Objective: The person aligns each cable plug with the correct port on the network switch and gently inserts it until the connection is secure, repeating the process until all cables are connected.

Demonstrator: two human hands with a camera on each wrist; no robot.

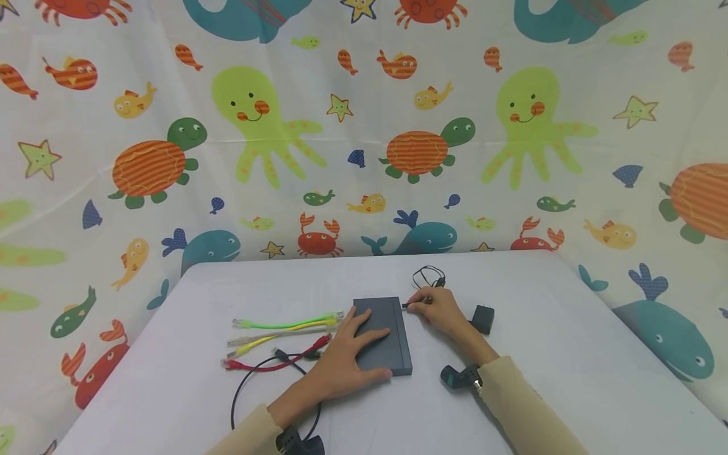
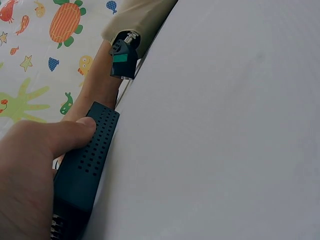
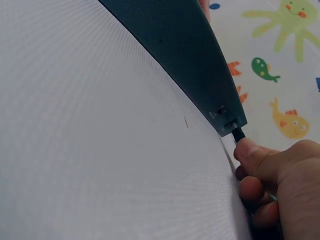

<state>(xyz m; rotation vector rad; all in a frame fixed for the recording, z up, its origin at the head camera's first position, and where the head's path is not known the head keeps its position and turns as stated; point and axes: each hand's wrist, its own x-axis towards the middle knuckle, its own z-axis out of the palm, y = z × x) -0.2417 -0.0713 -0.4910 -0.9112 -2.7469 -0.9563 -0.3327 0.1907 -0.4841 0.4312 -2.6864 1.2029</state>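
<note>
A flat dark grey network switch (image 1: 382,349) lies on the white table. My left hand (image 1: 339,362) rests spread on it from the left, fingers straight across its top. In the left wrist view the left thumb (image 2: 75,135) presses its vented side. My right hand (image 1: 438,309) is at the switch's right far corner and pinches a small black power plug (image 3: 239,134) between thumb and fingers. The plug's metal tip is right at a small port (image 3: 230,125) in the switch's end. Behind the right hand lies a coiled black cable (image 1: 430,276).
Left of the switch lie several network cables: green (image 1: 273,325), grey (image 1: 256,337), yellow (image 1: 250,347) and red (image 1: 261,368). A looped black cable (image 1: 234,401) runs below them, passing the left forearm. A black power adapter (image 1: 482,319) sits right of the right wrist. A patterned curtain hangs behind.
</note>
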